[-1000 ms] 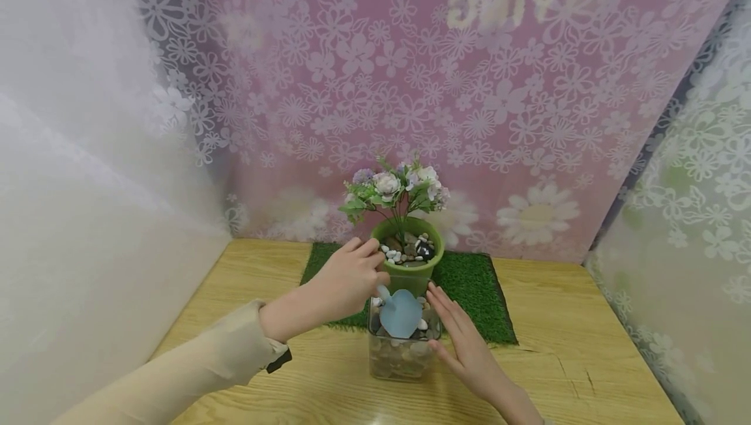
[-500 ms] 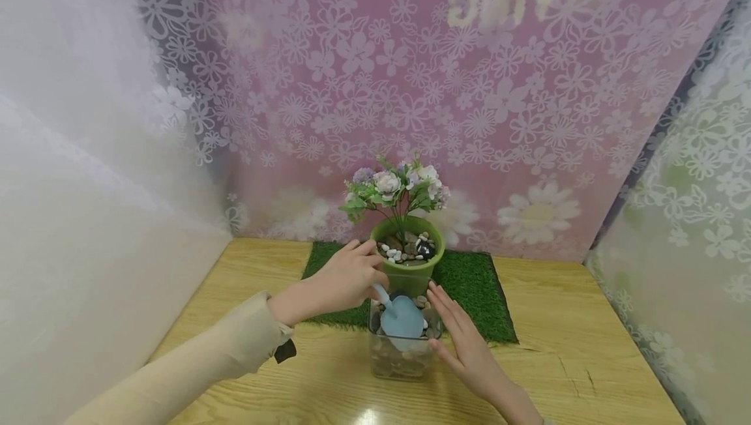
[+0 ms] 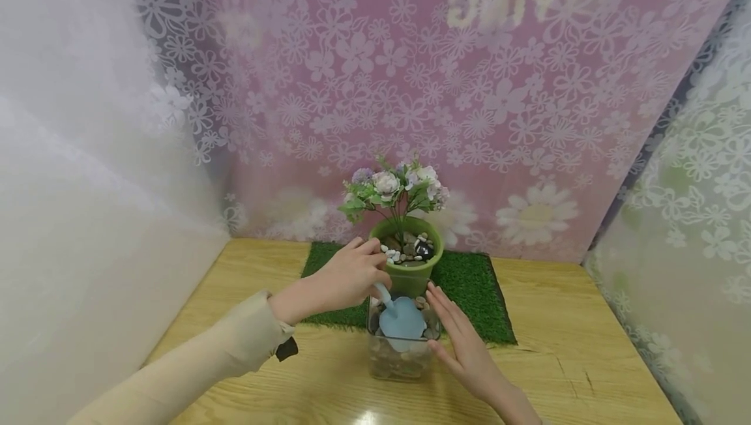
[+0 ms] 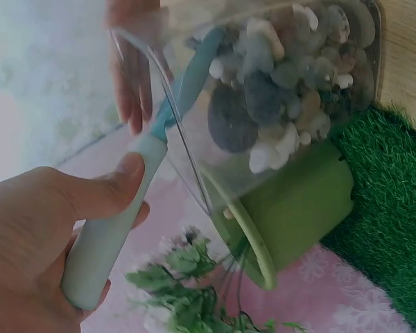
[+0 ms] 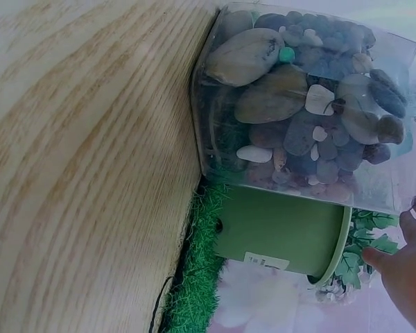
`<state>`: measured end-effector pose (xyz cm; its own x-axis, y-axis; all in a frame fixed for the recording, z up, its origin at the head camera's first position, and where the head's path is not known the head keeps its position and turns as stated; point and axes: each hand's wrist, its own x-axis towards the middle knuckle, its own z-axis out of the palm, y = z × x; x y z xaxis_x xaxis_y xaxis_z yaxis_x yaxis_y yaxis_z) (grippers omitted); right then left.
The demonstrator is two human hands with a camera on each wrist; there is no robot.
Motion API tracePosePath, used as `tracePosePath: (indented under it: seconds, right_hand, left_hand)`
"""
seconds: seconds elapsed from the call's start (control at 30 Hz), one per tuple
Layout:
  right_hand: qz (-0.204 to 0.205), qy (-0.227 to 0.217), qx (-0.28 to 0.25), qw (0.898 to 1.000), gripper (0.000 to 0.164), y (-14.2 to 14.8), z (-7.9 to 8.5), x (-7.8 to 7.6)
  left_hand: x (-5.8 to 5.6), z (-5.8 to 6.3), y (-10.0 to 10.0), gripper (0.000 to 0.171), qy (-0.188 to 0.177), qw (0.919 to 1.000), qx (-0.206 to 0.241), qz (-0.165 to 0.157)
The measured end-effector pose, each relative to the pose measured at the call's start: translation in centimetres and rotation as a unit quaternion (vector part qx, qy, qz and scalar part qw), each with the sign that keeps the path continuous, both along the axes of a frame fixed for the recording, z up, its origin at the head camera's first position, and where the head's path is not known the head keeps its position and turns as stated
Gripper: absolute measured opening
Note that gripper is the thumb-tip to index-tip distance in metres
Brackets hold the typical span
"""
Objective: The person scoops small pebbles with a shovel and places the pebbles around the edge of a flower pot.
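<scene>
My left hand point(image 3: 351, 276) grips the pale blue handle of a small trowel point(image 3: 401, 326), with the thumb laid along the handle in the left wrist view. The trowel's blade points down among the stones in a clear square container point(image 3: 405, 373), close to its near wall. Grey, brown and white stones point(image 4: 260, 97) fill much of the container, some of them against its walls. My right hand point(image 3: 466, 343) rests along the container's right side, fingers nearly straight toward the far corner and thumb at the near rim.
Right behind the container stands a green flowerpot point(image 3: 437, 262) with artificial-looking flowers point(image 3: 390, 185) and pebbles. It sits on a green turf mat point(image 3: 481, 294) on the wooden table point(image 3: 264, 373). A pink floral curtain point(image 3: 375, 99) hangs behind; pale sheets stand at both sides.
The trowel's blade has dipped a little lower toward the container's near wall, showing more of the handle. The left forearm has shifted slightly right. My right hand stays in nearly the same place.
</scene>
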<state>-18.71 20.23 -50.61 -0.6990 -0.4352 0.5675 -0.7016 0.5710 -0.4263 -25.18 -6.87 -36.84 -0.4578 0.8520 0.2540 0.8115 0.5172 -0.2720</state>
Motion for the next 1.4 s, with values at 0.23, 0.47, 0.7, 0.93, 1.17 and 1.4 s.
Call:
tracePosePath:
  seconds: [0.23,0.47,0.7,0.93,1.17,1.4]
  right_hand:
    - [-0.004,0.006,0.004,1.0,0.081,0.0,0.0,0.1]
    - [-0.006,0.0,0.006,1.0,0.082,0.0,0.2,0.0]
    - [-0.001,-0.008,0.006,1.0,0.085,0.1,0.0,-0.1]
    - [-0.003,-0.013,0.005,1.0,0.082,0.2,0.0,0.0]
    - [-0.002,-0.008,0.004,1.0,0.081,0.0,-0.1,0.0]
    - [-0.002,0.003,-0.001,1.0,0.082,0.0,0.0,0.0]
  left_hand:
    - [-0.5,-0.1,-1.4,0.016,-0.042,0.9985,0.036,0.0]
    - [-0.1,0.6,-1.0,0.013,0.042,0.9978,0.039,0.035]
    - [1.0,1.3,0.7,0.018,0.127,0.9896,-0.019,0.065]
    - [1.6,1.0,2.3,0.021,0.138,0.9866,-0.06,0.063]
    - [0.8,-0.3,1.6,0.014,0.067,0.9957,-0.012,0.063]
    - [0.4,-1.9,0.3,0.013,0.011,0.9949,0.064,0.077]
